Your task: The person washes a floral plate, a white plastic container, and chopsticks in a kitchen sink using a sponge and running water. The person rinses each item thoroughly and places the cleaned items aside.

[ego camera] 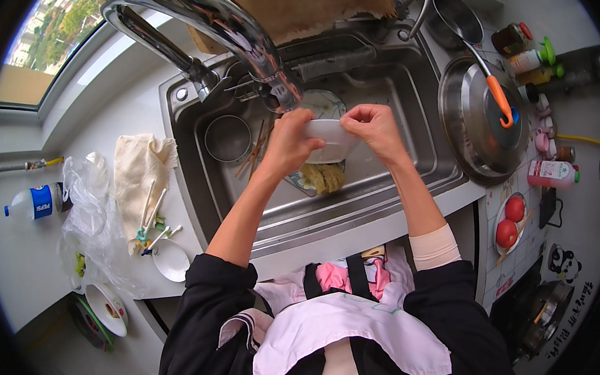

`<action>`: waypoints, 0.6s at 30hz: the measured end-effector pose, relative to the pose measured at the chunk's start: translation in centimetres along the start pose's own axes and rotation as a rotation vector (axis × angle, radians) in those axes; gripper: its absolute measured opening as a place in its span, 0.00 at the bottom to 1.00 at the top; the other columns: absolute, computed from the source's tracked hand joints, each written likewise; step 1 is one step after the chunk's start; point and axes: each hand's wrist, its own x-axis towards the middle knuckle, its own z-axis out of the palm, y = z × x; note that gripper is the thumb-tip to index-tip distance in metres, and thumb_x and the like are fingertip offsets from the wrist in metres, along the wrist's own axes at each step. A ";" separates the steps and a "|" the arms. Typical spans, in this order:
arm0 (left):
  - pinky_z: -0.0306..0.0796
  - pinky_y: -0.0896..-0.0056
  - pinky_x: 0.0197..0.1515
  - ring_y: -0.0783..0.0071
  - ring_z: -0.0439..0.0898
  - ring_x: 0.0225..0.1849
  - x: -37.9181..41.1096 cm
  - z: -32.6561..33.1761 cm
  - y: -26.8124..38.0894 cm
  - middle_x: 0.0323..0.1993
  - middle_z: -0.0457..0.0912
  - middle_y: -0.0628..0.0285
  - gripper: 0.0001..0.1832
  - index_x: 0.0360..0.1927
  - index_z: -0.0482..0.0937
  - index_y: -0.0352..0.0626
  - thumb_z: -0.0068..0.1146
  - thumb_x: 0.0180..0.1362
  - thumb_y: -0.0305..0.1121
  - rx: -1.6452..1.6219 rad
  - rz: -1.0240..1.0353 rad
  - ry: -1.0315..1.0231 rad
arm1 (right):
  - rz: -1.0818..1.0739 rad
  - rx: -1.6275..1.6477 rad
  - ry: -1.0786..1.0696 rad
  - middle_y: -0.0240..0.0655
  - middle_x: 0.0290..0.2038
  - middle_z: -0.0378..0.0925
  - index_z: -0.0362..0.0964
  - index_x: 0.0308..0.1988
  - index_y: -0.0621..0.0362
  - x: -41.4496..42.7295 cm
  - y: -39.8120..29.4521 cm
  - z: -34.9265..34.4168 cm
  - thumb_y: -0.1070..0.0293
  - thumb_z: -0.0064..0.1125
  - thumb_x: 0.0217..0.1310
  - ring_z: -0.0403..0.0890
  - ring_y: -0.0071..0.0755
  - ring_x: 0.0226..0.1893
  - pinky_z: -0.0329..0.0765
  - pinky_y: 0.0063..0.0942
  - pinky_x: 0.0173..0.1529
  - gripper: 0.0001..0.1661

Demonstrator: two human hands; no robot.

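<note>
Over a stainless steel sink, a white bowl is held between both hands. My left hand grips its left rim, just below the spout of a chrome faucet. The thumb and fingers of my right hand pinch the bowl's right rim. Beneath the bowl lie a yellowish, crumpled cloth or scrubber and a patterned glass plate, partly hidden. Wooden chopsticks lean in the sink left of my left hand, beside a round metal strainer or cup.
On the left counter are a beige cloth, white spoons, plastic bags and a Pepsi bottle. To the right stand a large metal lid, a ladle with an orange handle, bottles and a plate of tomatoes.
</note>
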 end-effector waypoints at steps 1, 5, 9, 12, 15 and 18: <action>0.63 0.59 0.43 0.52 0.72 0.41 -0.1 0.1 -0.1 0.32 0.75 0.54 0.21 0.33 0.73 0.36 0.69 0.34 0.28 0.001 0.007 0.008 | 0.002 -0.015 -0.011 0.28 0.23 0.77 0.77 0.26 0.64 0.0 -0.2 0.0 0.77 0.58 0.45 0.74 0.16 0.25 0.70 0.16 0.31 0.04; 0.63 0.59 0.44 0.53 0.73 0.40 -0.1 0.1 0.4 0.30 0.76 0.53 0.19 0.30 0.74 0.36 0.70 0.33 0.28 -0.075 -0.114 0.020 | -0.019 -0.061 -0.025 0.29 0.22 0.77 0.77 0.27 0.65 -0.1 -0.6 -0.1 0.75 0.58 0.44 0.74 0.18 0.25 0.70 0.18 0.31 0.05; 0.67 0.62 0.37 0.56 0.73 0.34 0.1 1.5 0.5 0.29 0.76 0.53 0.19 0.29 0.73 0.35 0.70 0.34 0.27 0.015 0.029 0.086 | -0.130 -0.350 -0.014 0.32 0.22 0.77 0.76 0.28 0.65 0.1 -0.4 1.2 0.72 0.59 0.41 0.75 0.19 0.25 0.71 0.20 0.31 0.09; 0.66 0.60 0.36 0.54 0.74 0.34 0.3 2.5 1.3 0.27 0.77 0.51 0.19 0.28 0.74 0.35 0.71 0.32 0.28 0.055 0.031 0.163 | -0.062 -0.507 0.084 0.29 0.24 0.75 0.74 0.27 0.66 -0.2 -1.4 2.7 0.72 0.59 0.43 0.72 0.17 0.26 0.69 0.17 0.31 0.08; 0.66 0.60 0.36 0.54 0.74 0.34 0.2 2.2 1.8 0.28 0.77 0.51 0.19 0.28 0.74 0.35 0.71 0.32 0.28 0.032 -0.018 0.095 | -0.073 -0.224 0.036 0.33 0.22 0.77 0.75 0.27 0.66 -0.2 -0.3 1.2 0.71 0.59 0.40 0.74 0.19 0.25 0.71 0.21 0.31 0.10; 0.66 0.60 0.36 0.54 0.74 0.34 0.2 2.3 1.4 0.28 0.76 0.51 0.19 0.27 0.74 0.34 0.71 0.32 0.28 0.019 0.013 0.093 | -0.024 -0.045 -0.005 0.32 0.22 0.77 0.76 0.26 0.66 -0.6 -0.4 0.5 0.73 0.57 0.41 0.74 0.19 0.24 0.71 0.20 0.31 0.08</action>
